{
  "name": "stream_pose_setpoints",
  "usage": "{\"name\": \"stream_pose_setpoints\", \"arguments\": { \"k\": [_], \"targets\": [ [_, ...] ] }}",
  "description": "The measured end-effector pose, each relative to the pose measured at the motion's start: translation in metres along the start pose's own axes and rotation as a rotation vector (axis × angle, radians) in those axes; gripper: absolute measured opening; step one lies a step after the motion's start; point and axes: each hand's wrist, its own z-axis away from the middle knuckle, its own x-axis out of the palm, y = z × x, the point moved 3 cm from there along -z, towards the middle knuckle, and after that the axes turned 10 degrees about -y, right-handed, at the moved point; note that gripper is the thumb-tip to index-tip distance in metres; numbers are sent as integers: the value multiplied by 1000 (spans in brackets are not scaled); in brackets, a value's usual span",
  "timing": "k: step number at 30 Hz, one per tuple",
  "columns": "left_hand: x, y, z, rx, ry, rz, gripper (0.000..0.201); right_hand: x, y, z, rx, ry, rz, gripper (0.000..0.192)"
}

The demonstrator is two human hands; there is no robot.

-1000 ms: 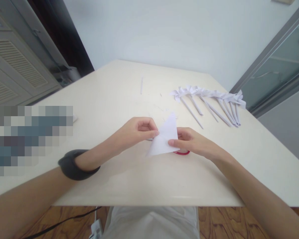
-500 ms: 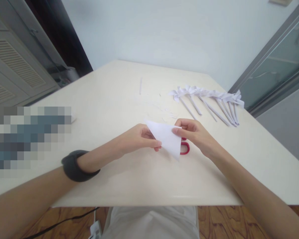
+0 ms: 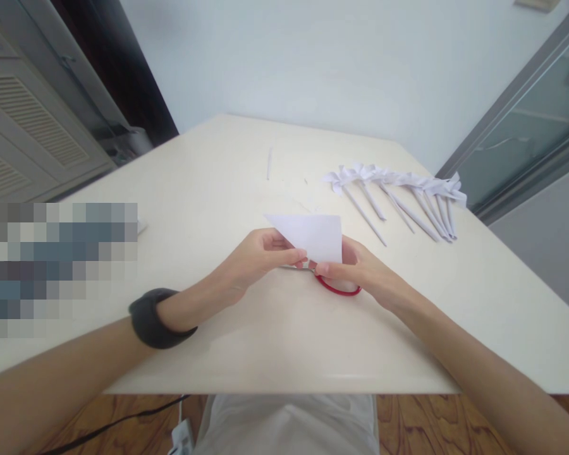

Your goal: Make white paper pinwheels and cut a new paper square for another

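Note:
A white sheet of paper (image 3: 315,235), folded or cut to a slanted left edge, is held up above the table between both hands. My left hand (image 3: 270,249) pinches its lower left edge between thumb and fingers. My right hand (image 3: 355,265) grips the lower right corner, thumb in front and fingers behind. Under the hands lie scissors with red handles (image 3: 340,291), partly hidden by the paper and my right hand; a bit of blade shows by my left fingertips.
Several white paper pinwheel-like flowers on rolled paper stems (image 3: 410,202) lie in a row at the back right. A thin paper roll (image 3: 269,163) and small paper scraps lie farther back on the table (image 3: 246,341). A pixelated patch covers the left side.
The paper has been turned so its long edge lies level at the top. My right hand has slid down from the upper right corner to the lower right one.

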Motion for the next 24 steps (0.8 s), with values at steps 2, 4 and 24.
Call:
{"name": "stream_pose_setpoints", "arguments": {
  "k": [2, 4, 24],
  "targets": [
    [1, -1, 0, -7, -15, 12, 24, 3, 5, -1, 59, -3, 11, 26],
    [2, -2, 1, -13, -24, 23, 23, 1, 10, -1, 80, 13, 4, 16],
    [18, -2, 6, 128, -8, 209, 15, 13, 20, -6, -30, 86, -430, 12]
  ]
}}
